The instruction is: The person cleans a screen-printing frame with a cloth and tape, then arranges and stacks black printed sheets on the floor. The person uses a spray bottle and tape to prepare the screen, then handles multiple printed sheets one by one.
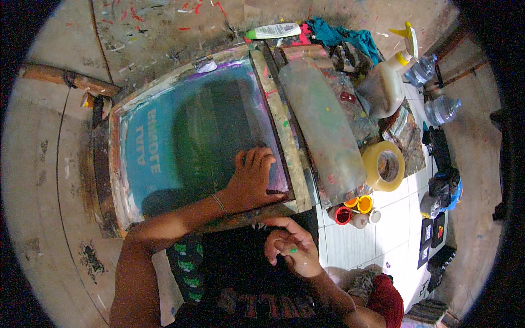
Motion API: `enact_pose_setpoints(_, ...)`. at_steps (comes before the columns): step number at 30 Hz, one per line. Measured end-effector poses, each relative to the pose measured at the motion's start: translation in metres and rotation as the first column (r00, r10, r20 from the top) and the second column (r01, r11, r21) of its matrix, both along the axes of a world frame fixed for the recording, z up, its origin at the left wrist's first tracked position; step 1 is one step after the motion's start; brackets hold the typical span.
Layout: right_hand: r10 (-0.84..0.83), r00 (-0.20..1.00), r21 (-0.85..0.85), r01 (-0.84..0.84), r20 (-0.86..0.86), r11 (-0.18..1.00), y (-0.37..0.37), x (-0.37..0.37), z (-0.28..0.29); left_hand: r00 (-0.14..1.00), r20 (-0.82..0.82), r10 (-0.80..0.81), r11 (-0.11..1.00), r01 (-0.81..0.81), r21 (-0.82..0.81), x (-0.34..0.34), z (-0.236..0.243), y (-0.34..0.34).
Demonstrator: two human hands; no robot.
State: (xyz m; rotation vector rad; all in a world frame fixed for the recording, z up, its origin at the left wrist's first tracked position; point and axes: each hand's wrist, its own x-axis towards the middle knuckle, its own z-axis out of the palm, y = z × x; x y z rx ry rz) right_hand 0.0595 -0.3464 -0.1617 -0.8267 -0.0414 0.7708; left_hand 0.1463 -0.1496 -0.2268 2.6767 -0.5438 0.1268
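A wooden screen-printing frame (276, 104) lies in front of me, its mesh (186, 131) stained teal and purple with pale lettering at the left. My left hand (252, 177) presses flat on the mesh near the frame's lower right corner, fingers together. My right hand (290, 249) hovers over dark fabric (229, 262) below the frame, fingers curled loosely, a green smear on one finger. Whether it pinches anything I cannot tell.
A long paint-stained squeegee (322, 128) rests right of the frame. Beside it sit a roll of clear tape (384, 165), small paint pots (355, 210), a spray bottle (385, 82), two water bottles (440, 109) and a tube (273, 31). Teal cloth (344, 35) lies at the back.
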Motion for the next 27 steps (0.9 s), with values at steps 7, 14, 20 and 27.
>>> enact_pose_setpoints(7,-0.044,0.998,-0.092,0.047,0.039,0.995,-0.013,0.007,0.006,0.949,0.244,0.201,0.978,-0.207,-0.001,0.069,-0.01,0.039)
enact_pose_setpoints(14,-0.066,0.997,-0.198,0.072,0.035,0.978,-0.035,0.009,0.011,0.839,0.337,0.428,0.89,-0.456,0.004,0.186,-0.009,0.115)
enact_pose_setpoints(20,-0.154,0.987,-0.195,0.159,0.039,0.968,-0.045,0.013,0.005,0.952,0.201,0.232,0.97,-0.242,0.027,0.129,-0.013,0.086)
enact_pose_setpoints(27,-0.121,0.991,-0.196,0.129,0.056,0.972,-0.042,0.02,0.005,0.941,0.139,0.307,0.949,-0.313,0.024,0.157,-0.012,0.086)
